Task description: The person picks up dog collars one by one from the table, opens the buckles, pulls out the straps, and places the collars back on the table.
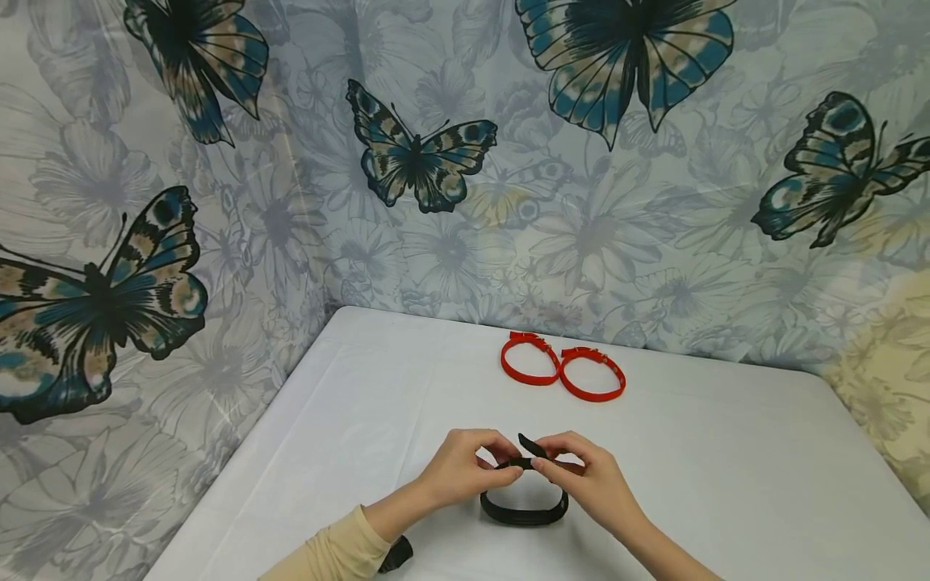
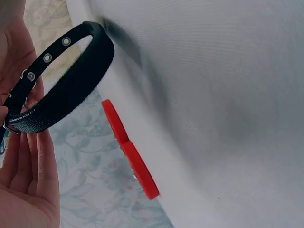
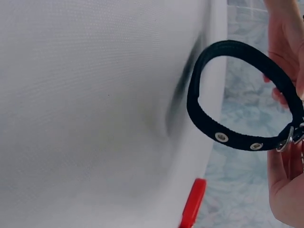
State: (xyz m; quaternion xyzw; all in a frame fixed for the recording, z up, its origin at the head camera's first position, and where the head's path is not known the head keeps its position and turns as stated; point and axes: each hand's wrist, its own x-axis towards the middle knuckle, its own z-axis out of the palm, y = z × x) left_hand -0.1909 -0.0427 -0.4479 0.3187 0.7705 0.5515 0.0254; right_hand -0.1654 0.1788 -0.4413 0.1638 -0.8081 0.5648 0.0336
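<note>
A black collar [image 1: 525, 516], closed in a loop, is held up over the white table between both hands. Thumb and fingers of my left hand [image 1: 461, 466] pinch its upper left side. My right hand [image 1: 596, 480] pinches the strap on the right, by the buckle, and the free strap end sticks up between the hands. Metal-rimmed eyelets [image 2: 48, 58] line the strap in the left wrist view. In the right wrist view a silver buckle [image 3: 286, 140] shows at the lower right of the loop, partly cut off by the frame edge.
Two red collars, one on the left [image 1: 529, 380] and one on the right [image 1: 592, 397], lie side by side in loops at the back of the white table [image 1: 712, 476]. Butterfly-patterned cloth [image 1: 450, 258] hangs behind. A small black object [image 1: 397, 555] shows by the left sleeve.
</note>
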